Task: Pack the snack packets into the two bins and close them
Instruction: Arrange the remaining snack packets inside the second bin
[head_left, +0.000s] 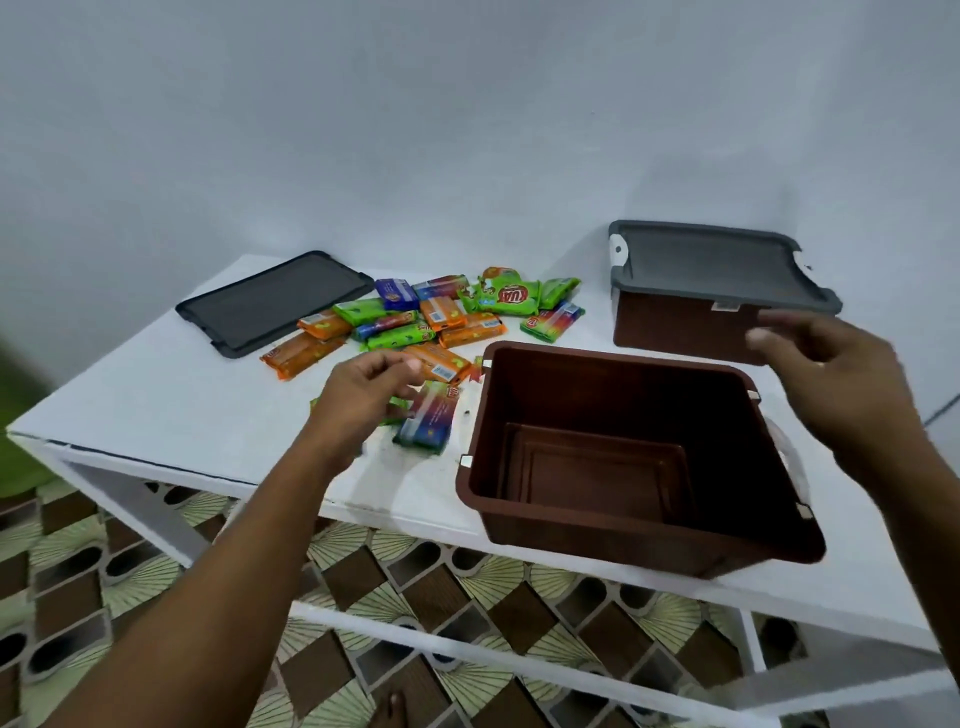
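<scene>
While the left hand (363, 397) blurs, grip unclear, the right hand (836, 379) spreads empty.

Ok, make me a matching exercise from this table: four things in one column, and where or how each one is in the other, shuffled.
Things
1. near bin
2. far bin
3. loose lid
4. snack packets

Place or state
A. lidded, back right
B. lying flat, back left
C. open and empty, front
D. scattered in the middle

Pairs: 1-C, 2-A, 3-B, 4-D
</scene>
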